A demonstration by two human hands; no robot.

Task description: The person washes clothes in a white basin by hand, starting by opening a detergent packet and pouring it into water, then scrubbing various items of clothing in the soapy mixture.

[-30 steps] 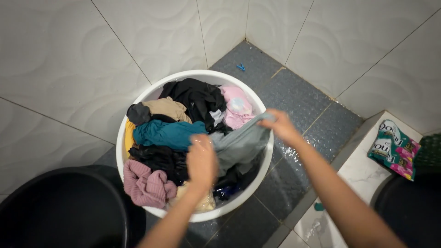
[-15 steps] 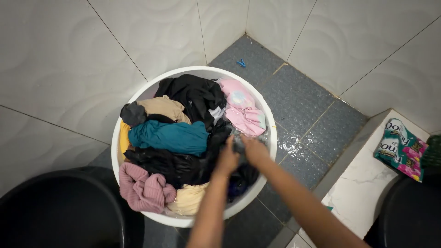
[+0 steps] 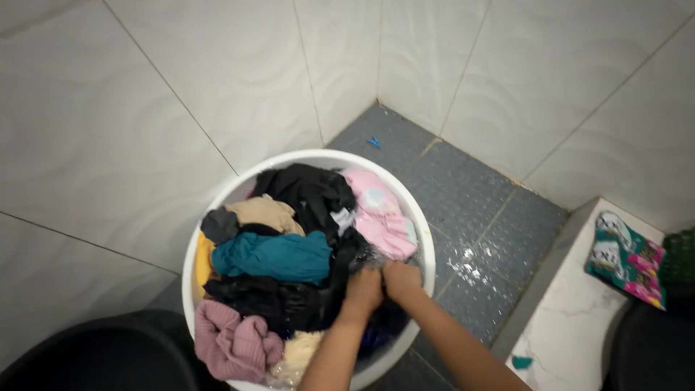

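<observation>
Both hands, left hand point(image 3: 364, 287) and right hand point(image 3: 402, 279), pressed side by side into dark wet clothes point(image 3: 362, 253) at 4 o'clock inside white basin point(image 3: 427, 239); grip hidden, cannot tell. Pink garment point(image 3: 380, 217) just above, teal cloth point(image 3: 275, 257) at 9 o'clock, black bucket point(image 3: 101, 358) at 8 o'clock, detergent packet point(image 3: 626, 258) at 3 o'clock.

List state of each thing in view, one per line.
White tub: upright, heaped with wet clothes.
Left hand: pressed into the clothes.
Right hand: pressed in beside it.
Teal garment: bunched on top.
Detergent pouch: flat on ledge.
Clothes peg: on floor.
</observation>
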